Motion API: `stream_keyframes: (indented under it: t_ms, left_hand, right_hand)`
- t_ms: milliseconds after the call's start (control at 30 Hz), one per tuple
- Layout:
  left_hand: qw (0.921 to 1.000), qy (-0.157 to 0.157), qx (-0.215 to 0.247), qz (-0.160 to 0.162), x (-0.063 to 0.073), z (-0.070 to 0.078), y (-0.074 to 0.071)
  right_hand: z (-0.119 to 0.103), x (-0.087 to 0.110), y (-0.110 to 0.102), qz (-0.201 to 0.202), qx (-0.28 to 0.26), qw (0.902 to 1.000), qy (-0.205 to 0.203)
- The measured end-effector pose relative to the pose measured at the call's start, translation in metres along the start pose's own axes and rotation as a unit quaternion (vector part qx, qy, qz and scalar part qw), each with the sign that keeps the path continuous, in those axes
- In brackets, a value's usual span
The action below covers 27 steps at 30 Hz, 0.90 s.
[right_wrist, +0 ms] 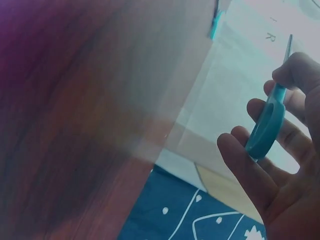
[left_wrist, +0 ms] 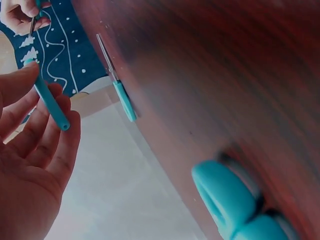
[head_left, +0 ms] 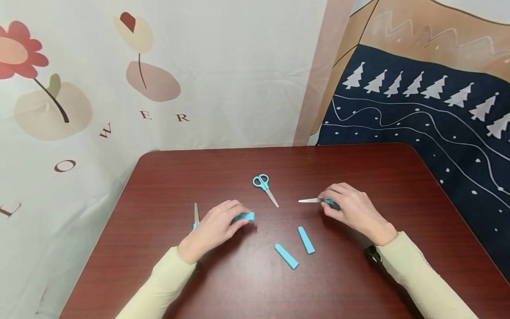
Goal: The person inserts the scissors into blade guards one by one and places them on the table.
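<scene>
My left hand pinches a turquoise scissor sheath between thumb and fingers, raised over the table. In the left wrist view the sheath shows a small hole at its end. My right hand holds scissors by their turquoise handle, blades closed and pointing left toward the other hand. A second pair of scissors lies at the middle of the table. Beside the left hand is a third pair, its handles mostly hidden by that hand.
Two more turquoise sheaths, one nearer the front and one to its right, lie between the forearms. The dark red wooden table has rounded back corners. Printed cloth hangs behind it.
</scene>
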<state>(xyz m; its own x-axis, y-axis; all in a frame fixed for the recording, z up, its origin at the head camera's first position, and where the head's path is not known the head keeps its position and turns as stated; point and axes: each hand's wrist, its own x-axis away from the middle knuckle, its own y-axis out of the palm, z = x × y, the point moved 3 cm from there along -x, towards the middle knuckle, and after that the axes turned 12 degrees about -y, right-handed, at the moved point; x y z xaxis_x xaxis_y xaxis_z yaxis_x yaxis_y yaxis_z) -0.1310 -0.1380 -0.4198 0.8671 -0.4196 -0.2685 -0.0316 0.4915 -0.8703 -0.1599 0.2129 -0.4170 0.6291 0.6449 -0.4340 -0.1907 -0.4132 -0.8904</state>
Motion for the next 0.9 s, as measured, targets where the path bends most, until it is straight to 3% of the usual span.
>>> stream_keyframes:
  t_ms: [333,600,900]
  left_hand:
    - [0.9994,0.017,0.014,0.028,-0.005,0.008,0.002]
    - [0.9986,0.006,0.024,0.047,-0.008,0.013,0.003]
    - [0.9965,0.018,0.032,0.075,-0.015,0.024,0.005]
  right_hand:
    - [-0.019,-0.008,0.003,0.015,-0.010,0.9998,-0.008]
    - [-0.031,-0.015,0.004,0.046,0.000,0.9988,-0.020]
    - [-0.045,-0.022,0.004,0.066,0.010,0.9966,-0.048]
